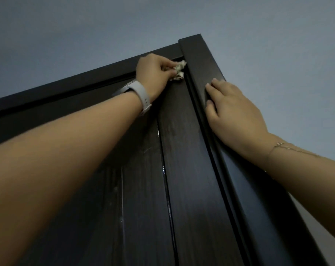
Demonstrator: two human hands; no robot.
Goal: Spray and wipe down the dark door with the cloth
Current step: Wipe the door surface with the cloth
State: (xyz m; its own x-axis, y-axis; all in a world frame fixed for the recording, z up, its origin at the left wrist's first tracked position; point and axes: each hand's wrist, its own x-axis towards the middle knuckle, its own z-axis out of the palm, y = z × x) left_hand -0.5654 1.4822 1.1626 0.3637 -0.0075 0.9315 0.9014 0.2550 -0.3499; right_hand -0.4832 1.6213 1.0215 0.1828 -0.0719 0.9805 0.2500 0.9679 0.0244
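The dark door [189, 169] fills the lower middle of the head view, seen from below, with grooved panels and faint smears. My left hand [155, 73] is stretched up to the door's top right corner and grips a small crumpled pale cloth [179, 71] against the surface. My right hand [233, 114] rests flat with straight fingers on the dark frame post [203, 64] beside the door. No spray bottle is in view.
The dark top frame rail [66, 87] runs left from the corner. A plain grey-blue wall [124, 25] lies above and to the right of the frame. A pale watch band [141, 95] is on my left wrist.
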